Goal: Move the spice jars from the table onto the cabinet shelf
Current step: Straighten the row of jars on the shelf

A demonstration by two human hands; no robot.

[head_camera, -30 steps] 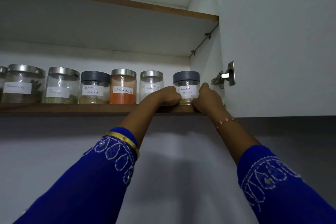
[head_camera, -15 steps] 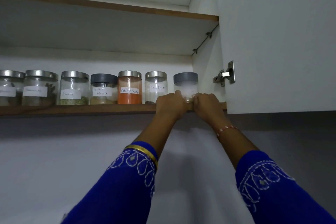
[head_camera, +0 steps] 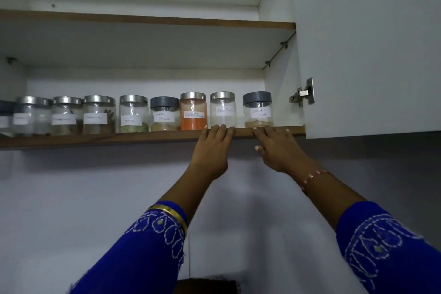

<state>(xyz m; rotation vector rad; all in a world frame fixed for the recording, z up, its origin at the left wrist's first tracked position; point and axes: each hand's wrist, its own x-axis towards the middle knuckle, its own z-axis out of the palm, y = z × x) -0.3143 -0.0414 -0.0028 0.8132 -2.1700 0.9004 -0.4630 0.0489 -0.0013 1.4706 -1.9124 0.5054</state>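
Several labelled spice jars stand in a row on the wooden cabinet shelf (head_camera: pixel 100 138). At the right end is the grey-lidded coriander powder jar (head_camera: pixel 258 109), upright and free of both hands. Left of it stand the black pepper jar (head_camera: pixel 223 109), the red chilli powder jar (head_camera: pixel 193 111) and the garam masala jar (head_camera: pixel 164 113). My left hand (head_camera: pixel 212 148) lies with straight fingers against the shelf's front edge below the black pepper jar. My right hand (head_camera: pixel 278 148) rests its fingertips on the edge below the coriander jar. Neither hand holds anything.
The white cabinet door (head_camera: pixel 367 45) stands open at the right, with a metal hinge (head_camera: pixel 303 92) beside the coriander jar. A bare upper shelf (head_camera: pixel 148 19) runs above the jars. A plain wall lies below the cabinet. A dark object (head_camera: pixel 206 286) shows at the bottom edge.
Both hands have let go of the coriander powder jar and dropped to the shelf's front edge, fingers now straight. The view has shifted right, showing more jars at the left.
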